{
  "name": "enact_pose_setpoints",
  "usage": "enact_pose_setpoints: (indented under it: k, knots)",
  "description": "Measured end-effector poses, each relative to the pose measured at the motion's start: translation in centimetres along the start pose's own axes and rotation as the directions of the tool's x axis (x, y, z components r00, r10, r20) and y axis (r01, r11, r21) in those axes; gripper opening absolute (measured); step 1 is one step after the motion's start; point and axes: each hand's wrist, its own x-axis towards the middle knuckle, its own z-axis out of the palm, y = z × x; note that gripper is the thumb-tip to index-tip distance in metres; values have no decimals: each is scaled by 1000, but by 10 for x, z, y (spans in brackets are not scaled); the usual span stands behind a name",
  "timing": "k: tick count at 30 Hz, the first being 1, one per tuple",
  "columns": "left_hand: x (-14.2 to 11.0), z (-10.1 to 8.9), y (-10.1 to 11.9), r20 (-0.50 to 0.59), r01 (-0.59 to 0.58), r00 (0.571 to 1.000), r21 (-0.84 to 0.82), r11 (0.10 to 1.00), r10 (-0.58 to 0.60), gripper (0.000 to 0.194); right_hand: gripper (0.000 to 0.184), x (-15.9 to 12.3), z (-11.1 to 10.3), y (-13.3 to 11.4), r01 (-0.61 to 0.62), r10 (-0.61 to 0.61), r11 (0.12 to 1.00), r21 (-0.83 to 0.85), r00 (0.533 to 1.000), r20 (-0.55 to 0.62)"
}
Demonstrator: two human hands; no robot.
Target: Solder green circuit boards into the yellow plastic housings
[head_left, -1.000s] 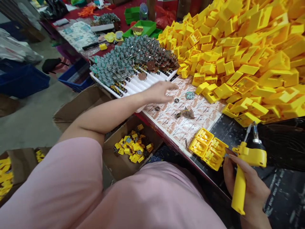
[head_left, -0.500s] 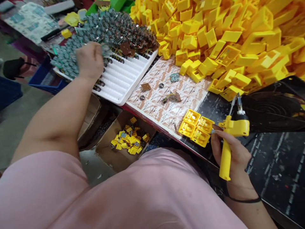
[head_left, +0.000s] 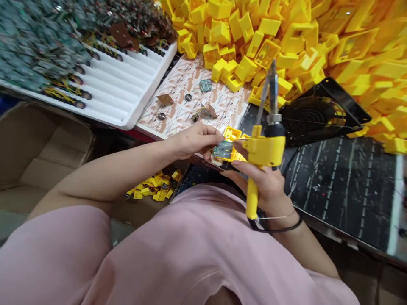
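Note:
My left hand [head_left: 193,140] is closed in a pinch on a small green circuit board [head_left: 222,150], holding it at the table's near edge over a group of open yellow housings [head_left: 233,134]. My right hand [head_left: 263,184] grips a yellow soldering gun [head_left: 259,154] by its handle, tip pointing up and away; its fingertips also reach the board. A white ridged tray [head_left: 124,93] at the left holds rows of green boards with wires [head_left: 38,51].
A huge heap of yellow plastic housings [head_left: 302,38] fills the back right. A black fan [head_left: 313,114] lies on the black mat [head_left: 346,182]. Loose small parts sit on a printed sheet [head_left: 187,106]. Cardboard boxes stand below, one with yellow parts [head_left: 152,190].
My left hand came back from the tray of boards to the table edge with a green board. My right hand raised the soldering gun toward it. The view shifted right and closer.

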Motion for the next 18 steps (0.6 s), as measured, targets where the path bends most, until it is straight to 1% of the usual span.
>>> enact_pose_setpoints:
  k: [1, 2, 4, 6, 7, 9, 11, 13, 14, 16, 17, 18]
  knots:
    - [3, 6, -4, 40, 41, 998, -89, 995, -38, 20, 36, -1, 1, 2, 39, -39, 999, -3, 999, -2]
    - [4, 8, -6, 81, 64, 995, -166, 984, -51, 20, 37, -2, 2, 5, 63, -63, 998, -8, 998, -20]
    - [1, 5, -11, 150, 65, 989, -305, 950, -20, 22, 39, -7, 2, 10, 60, -62, 998, -25, 993, -96]
    - [-6, -2, -16, 185, 22, 981, -401, 916, 57, 35, 46, -10, 0, 12, -6, 0, 999, -33, 983, -186]
    - [-10, -3, -20, 185, -16, 977, -418, 908, 102, 41, 49, -11, 0, 11, -43, 36, 999, -26, 976, -216]
    - [-17, -2, -30, 158, -107, 971, -387, 916, 180, 48, 52, -11, -1, 7, -94, 92, 996, 3, 964, -248]
    - [-19, 8, -41, 71, -212, 966, -331, 919, 248, 44, 51, -10, -1, 2, -119, 121, 993, 25, 955, -272]
    - [-17, 21, -48, -70, -325, 945, -277, 904, 319, 35, 48, -9, 0, -3, -124, 129, 992, 36, 949, -286]
    - [-15, 28, -49, -144, -380, 924, -243, 892, 355, 34, 47, -9, 1, -5, -123, 130, 991, 44, 950, -285]
    - [-11, 39, -48, -273, -479, 864, -188, 857, 423, 33, 44, -9, 2, -9, -118, 131, 991, 64, 955, -267]
    - [-10, 43, -46, -321, -511, 839, -186, 839, 440, 32, 43, -9, 3, -11, -115, 130, 991, 74, 957, -259]
    - [-10, 46, -43, -348, -525, 828, -210, 825, 439, 31, 43, -9, 4, -12, -112, 130, 990, 85, 958, -255]
